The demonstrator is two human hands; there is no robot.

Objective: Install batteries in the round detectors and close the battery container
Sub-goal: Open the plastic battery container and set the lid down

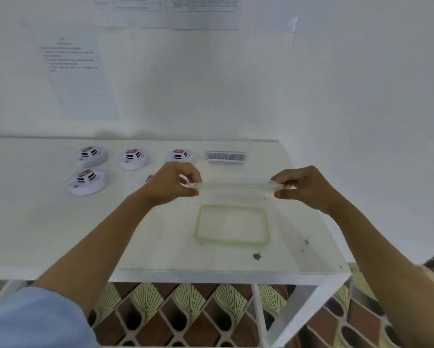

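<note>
left hand (pixel 172 183), right hand (pixel 302 185) each pinch one end of clear rectangular green-rimmed plastic lid (pixel 233 222), above white worktop (pixel 60 234), near right edge.

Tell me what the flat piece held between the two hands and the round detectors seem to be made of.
The flat piece looks like thin plastic, pale and half see-through along its edge. The round detectors seem to be moulded white plastic, smooth and matt, with dark slots. The blur leaves the exact finish uncertain.
</note>
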